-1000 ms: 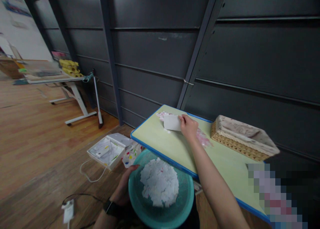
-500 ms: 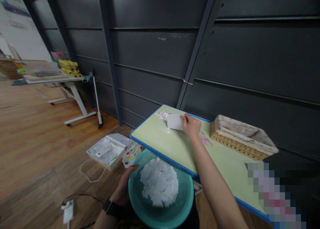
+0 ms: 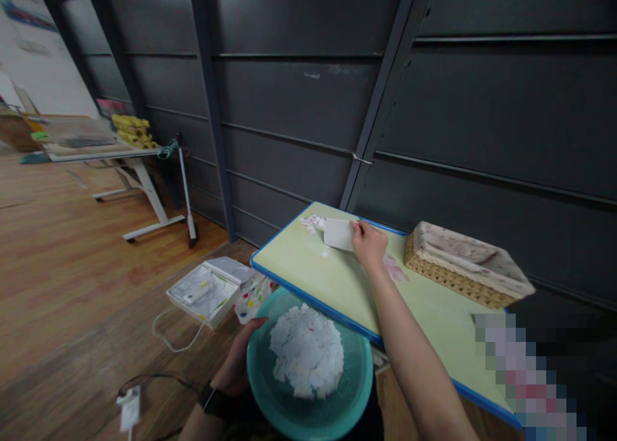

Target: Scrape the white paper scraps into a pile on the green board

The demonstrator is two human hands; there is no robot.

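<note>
Most paper scraps (image 3: 306, 350) already heaped in the teal basket (image 3: 354, 389), gripped at its rim by the left hand (image 3: 240, 362); right hand (image 3: 368, 243) pinches a white card (image 3: 339, 233) against the desk (image 3: 424, 312); small piles (far edge) (image 3: 312, 222) remain.

Low table (image 3: 308, 280) stood vs wall; wicker basket (image 3: 463, 267) on its right rear. Card (image 3: 339, 234) lay at far edge, scraps (image 3: 312, 222) just left of it. Basin (image 3: 311, 389) w/ paper bits (image 3: 307, 351) sat before table. Open box (image 3: 208, 288) on floor, left
</note>
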